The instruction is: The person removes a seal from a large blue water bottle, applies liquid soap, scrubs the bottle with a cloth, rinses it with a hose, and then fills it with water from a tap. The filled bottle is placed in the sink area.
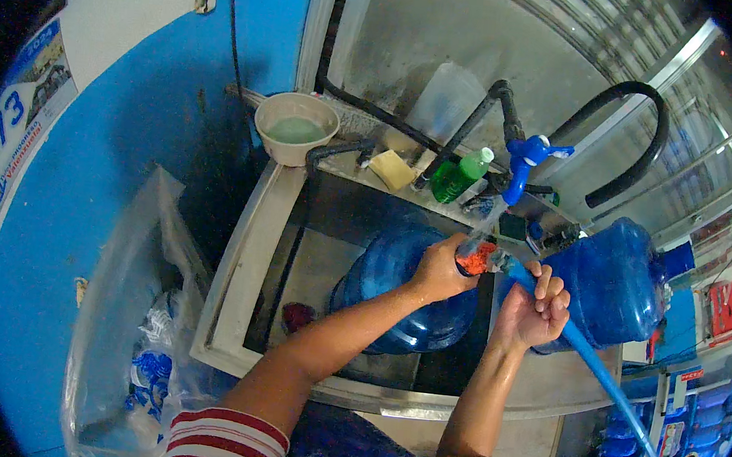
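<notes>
Under the running water, my left hand [442, 269] is closed around an orange scrubber [476, 258]. Below that hand, a large blue water jug [379, 265] sits in the steel sink [228, 308]; its neck is hidden, and I cannot tell whether the hand touches it. My right hand [536, 309] grips a long blue pole [601, 373] near its upper end, which meets the scrubber. The pole slants down to the right. A blue faucet [520, 167] pours water onto the scrubber and pole end.
Right of the sink stands a second blue jug [602, 288]. Along the back ledge are a tub of greenish liquid [297, 124], a yellow sponge [392, 169] and a green bottle [462, 175]. A black hose [655, 136] arches behind. A clear plastic bag [117, 311] hangs at left.
</notes>
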Motion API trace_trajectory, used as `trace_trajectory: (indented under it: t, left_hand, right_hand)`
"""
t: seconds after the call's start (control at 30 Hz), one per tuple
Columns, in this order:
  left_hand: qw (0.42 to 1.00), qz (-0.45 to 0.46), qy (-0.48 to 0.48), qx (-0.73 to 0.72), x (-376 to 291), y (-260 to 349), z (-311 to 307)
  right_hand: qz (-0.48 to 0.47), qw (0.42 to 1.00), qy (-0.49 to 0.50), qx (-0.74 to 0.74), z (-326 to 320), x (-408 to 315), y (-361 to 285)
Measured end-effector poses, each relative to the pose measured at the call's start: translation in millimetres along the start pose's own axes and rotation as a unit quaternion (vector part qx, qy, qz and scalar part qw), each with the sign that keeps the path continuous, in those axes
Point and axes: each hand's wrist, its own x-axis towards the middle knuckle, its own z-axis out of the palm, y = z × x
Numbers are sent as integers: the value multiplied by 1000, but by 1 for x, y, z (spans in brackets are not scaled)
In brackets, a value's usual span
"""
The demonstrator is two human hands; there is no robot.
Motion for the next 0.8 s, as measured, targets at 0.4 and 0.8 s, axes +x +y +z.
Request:
trace_trajectory:
  t: [0.4,0.8]
  left_hand:
    - [997,6,-70,-38,-6,0,-1]
    - [989,32,-100,-103,-4,-19,2]
  right_hand:
    - [3,999,-41,-23,21,5,-12]
    - [0,991,-85,-99,53,6,-10]
